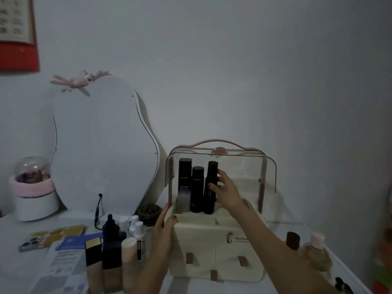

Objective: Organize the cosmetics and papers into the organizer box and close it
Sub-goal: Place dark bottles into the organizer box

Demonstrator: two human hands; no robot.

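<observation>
Standing upright in organizer box (pixel 212 247), black bottle (pixel 211 187), right hand (pixel 226 190) gripping

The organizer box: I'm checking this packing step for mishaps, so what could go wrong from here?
1. The right hand grips the rightmost tall black bottle, which stands close beside two other bottles; a nudge could topple them.
2. The raised clear lid hangs over the bottles and might catch their caps when closed.
3. The left hand rests on the organizer box right beside the clustered foundation bottles; a sideways move could knock them over.
</observation>
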